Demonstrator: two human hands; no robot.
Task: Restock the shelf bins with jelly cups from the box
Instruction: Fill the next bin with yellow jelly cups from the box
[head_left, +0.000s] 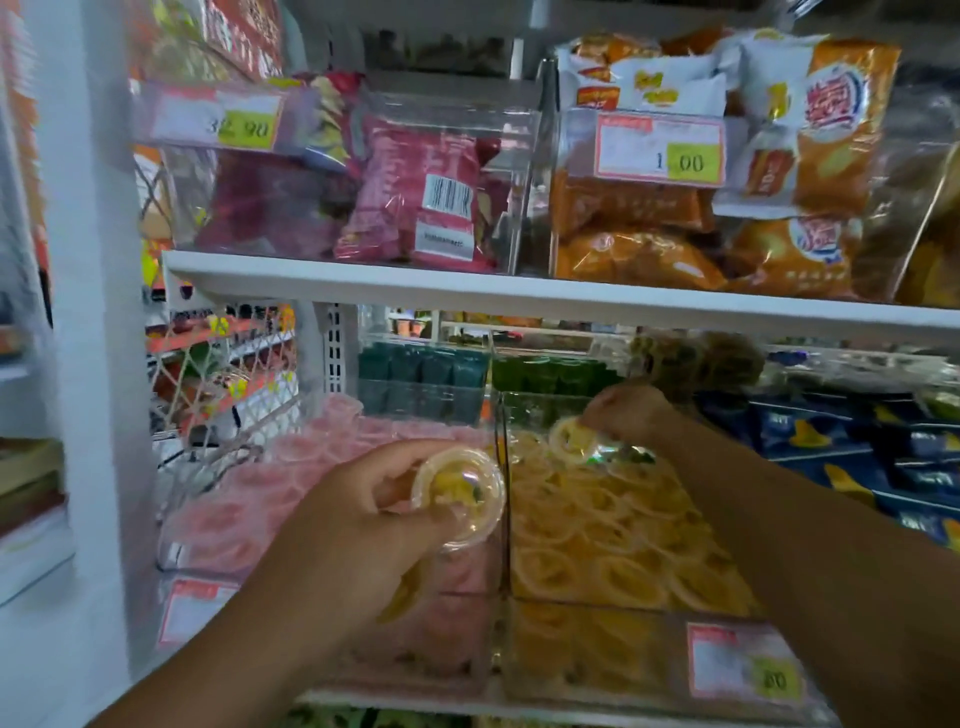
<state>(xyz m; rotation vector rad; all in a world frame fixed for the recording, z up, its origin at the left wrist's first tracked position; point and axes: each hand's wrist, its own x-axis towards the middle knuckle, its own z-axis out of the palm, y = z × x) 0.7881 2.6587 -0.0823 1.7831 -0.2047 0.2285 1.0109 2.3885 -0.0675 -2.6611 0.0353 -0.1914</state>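
The left hand (358, 499) has its fingers curled round a yellow jelly cup (460, 493) at the left edge of the yellow bin (597, 660), over the neighbouring pink bin (234, 519). The right hand (628, 410) pinches a second yellow cup (571, 439) above the yellow bin's far end.

The clear jelly cup (460, 493) in the left hand (363, 519) shows a yellow filling with a green fleck. The second jelly cup (574, 441), in the right hand (628, 410), is yellow too. Below them lie the yellow jelly cups (623, 545), some shading to orange, and to the left the pale pink jelly cups (244, 504). Farther back stand dark teal cups (423, 382) and green cups (550, 374). At the right are blue packets (831, 436) with yellow marks. The shelf board (467, 291) is white. Above it, pink-red packets (410, 182) carry a white label with black barcode stripes, beside orange packets (639, 249) and white packets (670, 85) printed in orange and yellow. The price tags (660, 148) are white, red-edged, with a yellow-green patch.
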